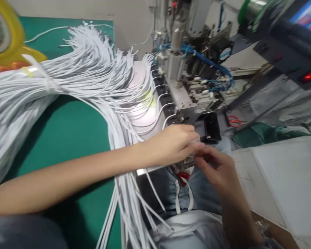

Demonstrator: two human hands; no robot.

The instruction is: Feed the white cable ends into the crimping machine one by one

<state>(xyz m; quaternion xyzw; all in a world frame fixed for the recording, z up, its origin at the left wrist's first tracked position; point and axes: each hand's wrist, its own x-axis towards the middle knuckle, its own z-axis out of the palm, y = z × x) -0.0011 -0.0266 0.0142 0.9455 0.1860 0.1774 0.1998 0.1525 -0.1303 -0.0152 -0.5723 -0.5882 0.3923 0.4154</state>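
Note:
My left hand (pixel 175 143) reaches across the cables to the front of the machine, its fingers closed in a pinch. My right hand (pixel 217 166) meets it there from the right, thumb and fingertips together. Whatever lies between the fingertips is hidden or too small to make out. Under my left forearm a bundle of white cables (pixel 124 193) hangs over the table's edge. Just beyond my left hand, several single white cables (pixel 159 110) run in a row into the black slotted holder (pixel 162 91) of the machine (pixel 177 69).
Tied white cables (pixel 50 84) cover much of the green mat (pixel 83 131). A yellow object (pixel 14 34) stands at the back left. To the right are a black bin (pixel 211 127), red-handled scissors (pixel 234 121), a screen unit (pixel 295 45) and a white surface (pixel 287 180).

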